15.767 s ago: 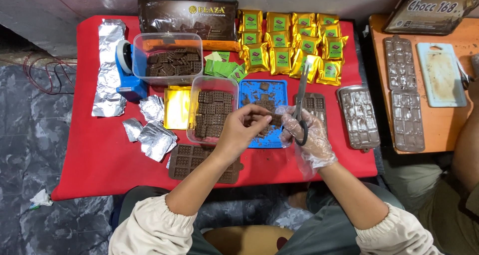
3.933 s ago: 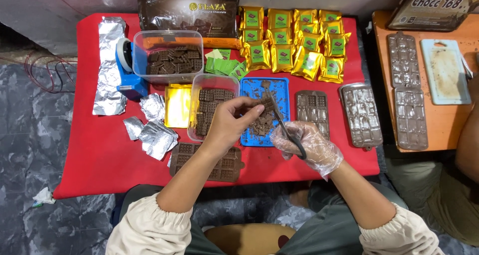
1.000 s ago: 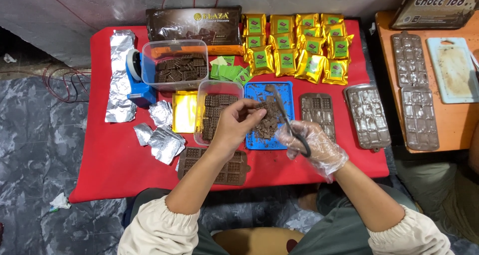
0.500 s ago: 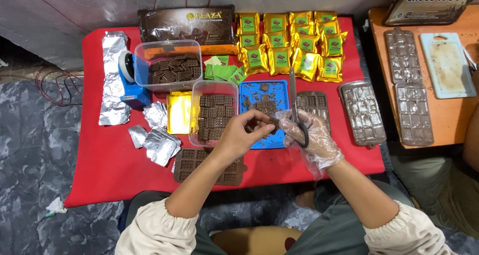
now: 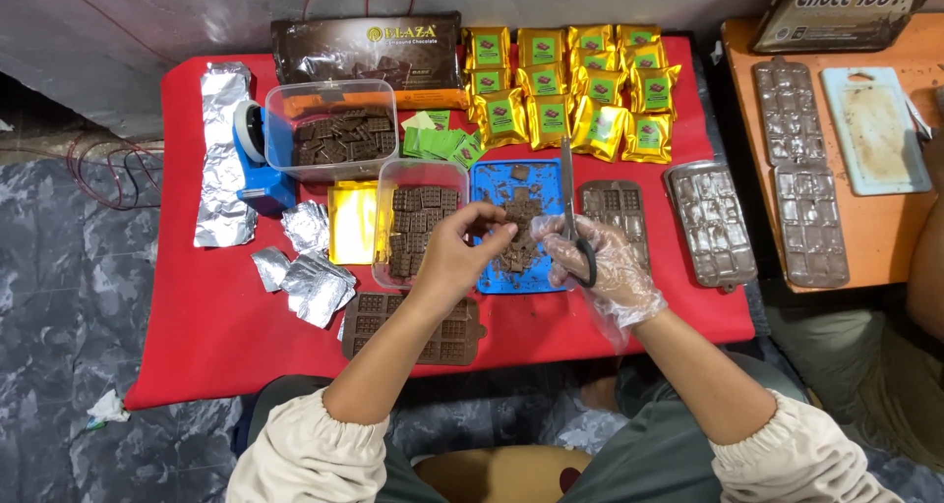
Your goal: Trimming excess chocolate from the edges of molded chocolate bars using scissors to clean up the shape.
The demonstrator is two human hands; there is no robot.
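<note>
Seated at a red table, trimming chocolate. Left hand bare, fingers pinched shut on a small chocolate piece held just above the left edge of the blue tray. Right hand in a clear plastic glove, closed through the handles of scissors, blades pointing away toward the far side, standing over the right edge of the same tray. Whether the blades are parted cannot be told.

Judged partly done: blue tray littered with brown offcuts and crumbs; clear box just left of it lined with neat square pieces; a second clear box farther left and farther away also stocked with squares. Gold wrapped packets stacked at the far edge, seemingly finished goods.

Seemingly left to do: a moulded chocolate slab lying uncut at the near edge under the left forearm, another dark slab right of the tray, and filled clear moulds farther right. Crumpled foil pieces and a foil strip waiting at the left; green labels beside the far box.
</note>
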